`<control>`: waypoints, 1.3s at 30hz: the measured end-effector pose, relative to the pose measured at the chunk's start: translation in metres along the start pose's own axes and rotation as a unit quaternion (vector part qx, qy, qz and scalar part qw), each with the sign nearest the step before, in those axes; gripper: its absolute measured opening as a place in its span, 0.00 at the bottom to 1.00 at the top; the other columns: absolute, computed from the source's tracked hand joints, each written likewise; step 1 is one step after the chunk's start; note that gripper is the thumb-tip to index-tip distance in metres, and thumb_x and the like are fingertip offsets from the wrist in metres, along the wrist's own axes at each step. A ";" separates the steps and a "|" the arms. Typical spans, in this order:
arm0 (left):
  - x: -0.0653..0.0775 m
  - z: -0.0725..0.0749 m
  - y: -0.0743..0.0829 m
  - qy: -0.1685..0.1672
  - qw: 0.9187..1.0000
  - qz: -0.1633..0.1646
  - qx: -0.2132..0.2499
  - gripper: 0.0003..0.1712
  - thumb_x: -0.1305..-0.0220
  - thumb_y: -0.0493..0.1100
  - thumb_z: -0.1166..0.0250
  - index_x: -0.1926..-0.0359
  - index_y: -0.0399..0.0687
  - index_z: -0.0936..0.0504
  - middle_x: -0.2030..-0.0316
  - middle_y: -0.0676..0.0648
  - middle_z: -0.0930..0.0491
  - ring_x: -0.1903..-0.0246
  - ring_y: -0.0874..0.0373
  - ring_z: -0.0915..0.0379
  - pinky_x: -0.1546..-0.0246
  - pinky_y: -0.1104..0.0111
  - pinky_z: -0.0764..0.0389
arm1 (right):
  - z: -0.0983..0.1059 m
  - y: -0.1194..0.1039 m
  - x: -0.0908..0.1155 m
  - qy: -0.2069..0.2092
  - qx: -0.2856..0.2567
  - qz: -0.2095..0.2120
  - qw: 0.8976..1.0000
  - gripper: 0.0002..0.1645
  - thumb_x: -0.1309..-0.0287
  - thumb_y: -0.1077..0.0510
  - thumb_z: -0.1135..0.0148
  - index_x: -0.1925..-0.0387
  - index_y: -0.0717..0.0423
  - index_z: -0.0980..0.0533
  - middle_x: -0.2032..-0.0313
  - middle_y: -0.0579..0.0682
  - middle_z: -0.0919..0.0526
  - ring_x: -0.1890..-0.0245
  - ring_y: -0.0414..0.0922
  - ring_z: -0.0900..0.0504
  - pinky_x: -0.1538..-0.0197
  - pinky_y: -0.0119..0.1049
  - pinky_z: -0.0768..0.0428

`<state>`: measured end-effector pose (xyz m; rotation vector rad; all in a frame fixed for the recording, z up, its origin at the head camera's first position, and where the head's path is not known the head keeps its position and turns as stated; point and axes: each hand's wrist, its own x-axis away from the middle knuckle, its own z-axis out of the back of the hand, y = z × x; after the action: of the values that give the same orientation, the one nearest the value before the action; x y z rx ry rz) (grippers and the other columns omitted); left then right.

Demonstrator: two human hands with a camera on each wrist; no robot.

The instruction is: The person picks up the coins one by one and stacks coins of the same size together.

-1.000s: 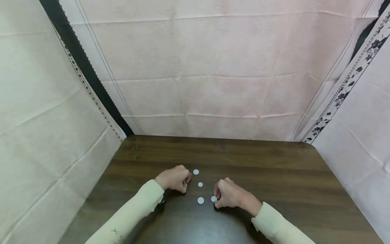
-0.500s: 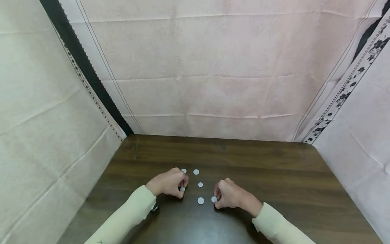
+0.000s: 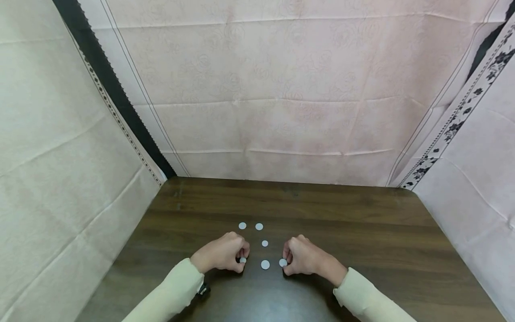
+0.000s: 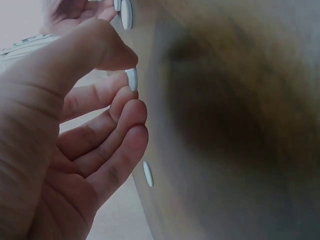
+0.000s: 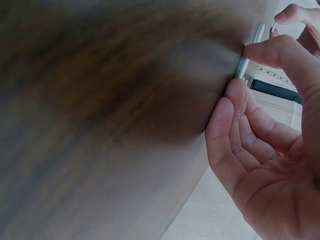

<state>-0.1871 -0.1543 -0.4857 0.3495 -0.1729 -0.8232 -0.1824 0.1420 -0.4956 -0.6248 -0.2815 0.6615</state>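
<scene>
My left hand (image 3: 223,253) pinches a small white disc (image 3: 243,260) between thumb and index finger, low over the table; in the left wrist view this disc (image 4: 132,79) is edge-on at the thumb tip. My right hand (image 3: 304,256) holds another white disc (image 3: 283,263) by its edges, right at the tabletop. In the right wrist view that disc (image 5: 242,67) sits between thumb and fingertips. Between the two hands lies a larger white disc (image 3: 265,264), with a smaller one (image 3: 264,243) behind it. Farther back are two more discs, one on the left (image 3: 242,226) and one on the right (image 3: 259,226).
The dark brown wooden table (image 3: 354,219) has rounded far corners. Pale cloth (image 3: 281,89) hangs behind it, with more cloth on the left (image 3: 80,192) and right (image 3: 474,170). A black object (image 3: 204,290) shows beneath the left wrist.
My left hand has drawn back toward me and slightly left with its disc, uncovering the back-left disc on the table. The right hand stays in place.
</scene>
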 end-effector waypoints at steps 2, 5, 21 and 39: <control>0.001 -0.001 0.001 0.000 1.000 0.004 0.003 0.09 0.50 0.37 0.24 0.73 0.50 0.18 0.77 0.58 0.21 0.75 0.75 0.33 0.71 0.81 0.27 | 0.000 0.000 0.000 0.000 0.000 0.000 1.000 0.11 0.53 0.61 0.20 0.73 0.53 0.18 0.76 0.38 0.17 0.76 0.29 0.22 0.70 0.27 0.21; 0.003 -0.002 0.003 -0.002 1.000 0.010 0.010 0.09 0.50 0.37 0.24 0.73 0.50 0.18 0.77 0.57 0.21 0.75 0.75 0.33 0.70 0.80 0.27 | -0.001 0.000 -0.001 0.002 0.002 0.002 1.000 0.10 0.53 0.61 0.21 0.73 0.53 0.18 0.76 0.38 0.17 0.76 0.29 0.22 0.70 0.27 0.21; 0.008 -0.006 0.004 0.009 1.000 0.014 0.024 0.06 0.43 0.36 0.25 0.71 0.49 0.14 0.75 0.56 0.18 0.73 0.71 0.26 0.68 0.80 0.24 | 0.004 -0.001 -0.003 -0.018 -0.016 0.002 1.000 0.12 0.52 0.59 0.19 0.71 0.55 0.18 0.75 0.40 0.16 0.76 0.30 0.22 0.71 0.27 0.20; 0.013 -0.008 0.012 0.032 0.999 0.005 0.006 0.05 0.41 0.35 0.28 0.71 0.49 0.13 0.75 0.55 0.16 0.73 0.69 0.25 0.67 0.80 0.26 | 0.034 -0.013 -0.043 -0.060 0.086 0.039 0.994 0.15 0.45 0.59 0.21 0.59 0.62 0.16 0.64 0.51 0.11 0.64 0.38 0.16 0.59 0.30 0.16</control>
<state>-0.1684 -0.1544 -0.4889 0.3851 -0.1197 -0.8010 -0.2234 0.1215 -0.4634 -0.4336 -0.3097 0.7914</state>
